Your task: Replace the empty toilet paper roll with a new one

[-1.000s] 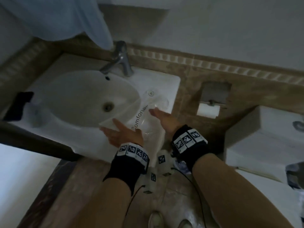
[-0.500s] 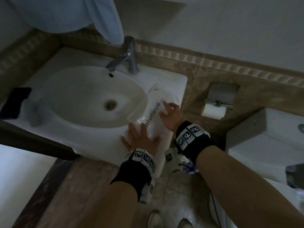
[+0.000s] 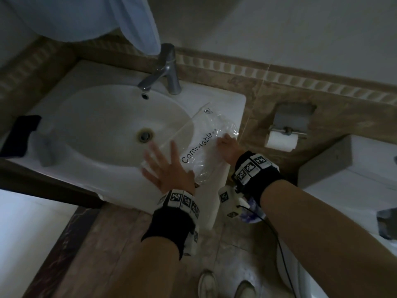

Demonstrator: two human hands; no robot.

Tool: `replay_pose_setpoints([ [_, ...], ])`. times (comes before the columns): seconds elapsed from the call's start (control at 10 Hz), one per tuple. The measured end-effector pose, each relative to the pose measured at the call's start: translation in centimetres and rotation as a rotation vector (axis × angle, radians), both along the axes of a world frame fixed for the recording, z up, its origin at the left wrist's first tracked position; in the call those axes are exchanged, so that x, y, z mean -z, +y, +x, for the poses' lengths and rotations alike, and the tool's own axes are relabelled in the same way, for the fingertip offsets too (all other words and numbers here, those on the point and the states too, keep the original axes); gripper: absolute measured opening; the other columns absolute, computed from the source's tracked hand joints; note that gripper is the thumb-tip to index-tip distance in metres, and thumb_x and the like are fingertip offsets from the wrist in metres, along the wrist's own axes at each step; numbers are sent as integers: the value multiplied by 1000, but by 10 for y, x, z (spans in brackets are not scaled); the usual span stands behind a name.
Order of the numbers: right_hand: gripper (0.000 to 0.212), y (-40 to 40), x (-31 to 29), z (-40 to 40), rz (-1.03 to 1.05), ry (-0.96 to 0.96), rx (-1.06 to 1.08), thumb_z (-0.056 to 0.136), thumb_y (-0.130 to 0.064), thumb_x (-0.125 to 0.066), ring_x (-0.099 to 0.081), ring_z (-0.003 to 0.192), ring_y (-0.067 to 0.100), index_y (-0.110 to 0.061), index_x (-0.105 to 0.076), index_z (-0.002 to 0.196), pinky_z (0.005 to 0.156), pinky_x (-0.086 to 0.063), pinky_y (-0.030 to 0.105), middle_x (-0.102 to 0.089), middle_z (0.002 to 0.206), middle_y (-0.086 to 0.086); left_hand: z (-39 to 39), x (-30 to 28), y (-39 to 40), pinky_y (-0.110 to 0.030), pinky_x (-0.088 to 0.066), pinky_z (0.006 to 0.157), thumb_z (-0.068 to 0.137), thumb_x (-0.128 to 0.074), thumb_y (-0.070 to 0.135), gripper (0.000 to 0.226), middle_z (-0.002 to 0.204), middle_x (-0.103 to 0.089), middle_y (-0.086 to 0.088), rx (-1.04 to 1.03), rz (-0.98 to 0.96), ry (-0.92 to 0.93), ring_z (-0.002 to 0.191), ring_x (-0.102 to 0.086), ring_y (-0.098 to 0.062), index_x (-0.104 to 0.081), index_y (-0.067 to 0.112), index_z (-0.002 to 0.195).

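A clear plastic bag [image 3: 207,134] printed "Comfortable" lies on the right rim of the white sink [image 3: 232,104]. My left hand [image 3: 169,168] hovers flat with fingers spread over the bag's near end. My right hand [image 3: 228,147] rests on the bag's right side, its fingers curled on the plastic. Whether it grips the bag is unclear. On the brown tiled wall to the right, a metal holder [image 3: 290,121] carries a white toilet paper roll [image 3: 281,140].
A chrome tap [image 3: 165,72] stands at the back of the sink, with a pale blue cloth [image 3: 137,24] hanging above it. A black phone [image 3: 20,135] lies on the sink's left rim. The white toilet tank [image 3: 354,166] stands at the right.
The bag has gone from being held up over the sink's edge to lying on the rim. My left hand has lifted off it and spread its fingers. My right hand stays on the bag.
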State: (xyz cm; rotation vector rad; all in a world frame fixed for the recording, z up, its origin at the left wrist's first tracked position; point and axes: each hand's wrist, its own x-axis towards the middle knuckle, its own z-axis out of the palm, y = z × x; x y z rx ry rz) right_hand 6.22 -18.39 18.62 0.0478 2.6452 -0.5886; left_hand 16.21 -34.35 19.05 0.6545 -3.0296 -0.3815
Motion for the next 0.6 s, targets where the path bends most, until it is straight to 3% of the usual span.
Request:
replay_pose_setpoints([
  [0.1, 45, -1, -2, 3, 21, 23, 7, 99, -6, -31, -35, 133, 45, 2, -32, 143, 109, -34, 45, -30, 150, 24, -6, 3, 8, -69, 19, 108, 80, -58, 57, 73, 166, -3, 3, 179, 45, -240, 151, 8, -27, -31, 43, 146],
  [0.2, 44, -2, 0, 12, -22, 13, 18, 101, -10, -31, -34, 135, 44, 1, -36, 143, 111, -29, 45, -31, 151, 25, -7, 0, 18, -67, 19, 107, 79, -57, 59, 69, 165, -13, 3, 129, 154, -308, 151, -5, -25, -37, 39, 143],
  [0.3, 43, 1, 1, 22, -94, 23, 39, 103, -22, -29, -30, 138, 40, -10, -45, 142, 117, -26, 47, -33, 151, 19, -7, -11, 22, -62, 11, 115, 82, -58, 60, 73, 165, -9, 0, 121, 179, -309, 151, -2, -28, -34, 33, 146],
  [0.4, 47, 9, -14, 39, -176, 28, 136, 103, -33, -32, -24, 146, 34, -17, -41, 146, 120, -21, 45, -26, 160, 13, -1, -31, 30, -55, -5, 120, 79, -59, 67, 86, 165, -2, -6, 104, 234, -398, 150, -3, -31, -28, 27, 149],
  [0.5, 48, 28, -37, 49, -310, 65, 262, 102, -32, -41, -30, 145, 32, -12, -42, 146, 121, -23, 41, -30, 158, 16, 6, -56, 45, -51, -19, 116, 81, -61, 61, 82, 163, -5, -15, 77, 214, -477, 146, -15, -38, -33, 20, 146],
  [0.6, 46, 52, -72, 55, -442, 62, 335, 103, -34, -42, -41, 139, 33, -8, -51, 139, 116, -31, 39, -44, 151, 17, 4, -79, 59, -44, -34, 110, 89, -57, 43, 59, 154, -31, -14, 187, 282, -410, 135, -36, -37, -44, 19, 140],
])
